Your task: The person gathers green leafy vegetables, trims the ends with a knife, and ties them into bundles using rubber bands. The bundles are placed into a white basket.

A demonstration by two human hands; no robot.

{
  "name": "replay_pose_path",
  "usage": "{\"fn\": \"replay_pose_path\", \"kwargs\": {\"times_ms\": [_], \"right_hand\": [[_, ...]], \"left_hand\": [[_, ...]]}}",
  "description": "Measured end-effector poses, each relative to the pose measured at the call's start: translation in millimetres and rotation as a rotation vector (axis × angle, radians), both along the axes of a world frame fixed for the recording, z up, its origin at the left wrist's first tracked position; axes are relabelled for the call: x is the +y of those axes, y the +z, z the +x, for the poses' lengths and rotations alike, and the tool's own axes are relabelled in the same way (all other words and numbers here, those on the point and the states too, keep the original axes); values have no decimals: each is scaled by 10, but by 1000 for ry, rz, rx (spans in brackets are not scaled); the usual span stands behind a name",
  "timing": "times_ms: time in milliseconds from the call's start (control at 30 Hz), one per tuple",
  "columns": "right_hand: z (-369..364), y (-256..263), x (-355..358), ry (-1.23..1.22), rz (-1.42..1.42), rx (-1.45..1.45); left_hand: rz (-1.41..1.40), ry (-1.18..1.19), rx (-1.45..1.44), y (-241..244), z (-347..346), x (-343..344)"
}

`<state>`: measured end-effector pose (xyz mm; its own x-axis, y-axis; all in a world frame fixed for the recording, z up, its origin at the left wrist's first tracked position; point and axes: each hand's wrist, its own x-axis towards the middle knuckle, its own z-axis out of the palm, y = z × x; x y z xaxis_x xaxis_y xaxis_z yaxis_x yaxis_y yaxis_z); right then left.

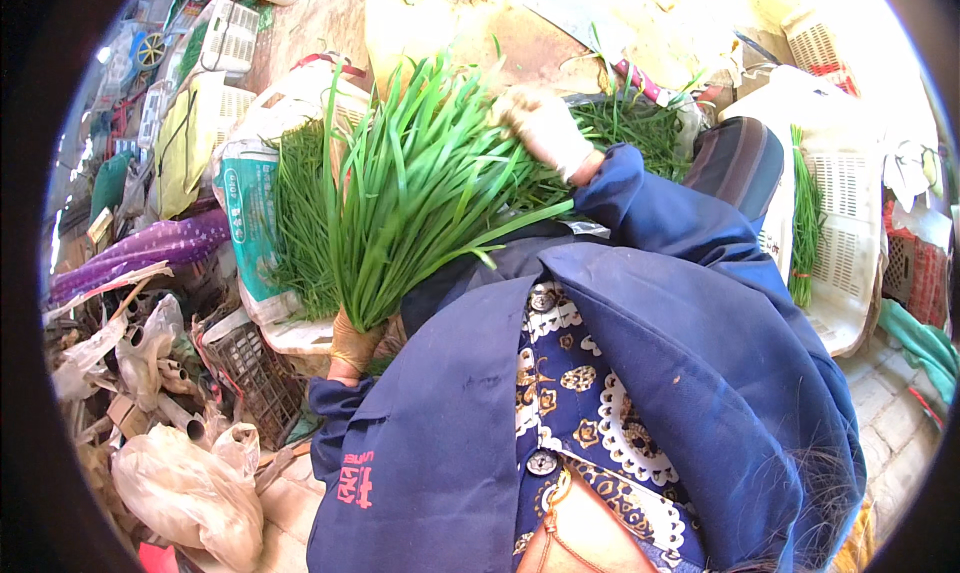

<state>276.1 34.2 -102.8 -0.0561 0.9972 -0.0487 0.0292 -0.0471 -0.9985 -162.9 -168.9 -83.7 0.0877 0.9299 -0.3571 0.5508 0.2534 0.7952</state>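
My left hand (pixel 356 342), in a yellowish glove, grips the lower end of a thick bunch of long flat green leaves (pixel 405 190), which look like Chinese chives. The leaves fan upward and to the right. At the bunch's upper right edge is my right hand (pixel 541 127), in a pale glove with its fingers curled against the leaf tips. Glare hides whether those fingers pinch any leaves. Loose darker leaves (pixel 304 220) lie behind and left of the bunch, and another heap of leaves (pixel 637 127) lies beyond my right forearm.
A knife with a red handle (pixel 641 84) rests on the board ahead. At right, a white plastic basket (pixel 847 220) holds a tied green bundle (pixel 805 228). A teal-and-white sack (pixel 251 220) stands left. Plastic bags (pixel 187 490) and a dark crate (pixel 251 378) crowd the lower left.
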Motion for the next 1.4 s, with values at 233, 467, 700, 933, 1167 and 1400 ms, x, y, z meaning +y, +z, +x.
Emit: {"fn": "replay_pose_path", "kwargs": {"times_ms": [233,467,700,933,1167,1400], "right_hand": [[773,238,148,-185,173,-214],[207,846,-418,419,519,-502],[943,81,-29,-117,204,-725],[1399,-341,43,-262,97,-600],[1156,62,18,-248,48,-10],[536,863,-356,153,635,-373]], "left_hand": [[-75,79,-97,-23,-72,-86],[91,-96,145,-277,-243,-32],[239,-78,399,637,180,100],[534,-266,814,1428,425,509],[437,-306,1004,1006,-116,234],[536,-267,899,834,-8,263]]}}
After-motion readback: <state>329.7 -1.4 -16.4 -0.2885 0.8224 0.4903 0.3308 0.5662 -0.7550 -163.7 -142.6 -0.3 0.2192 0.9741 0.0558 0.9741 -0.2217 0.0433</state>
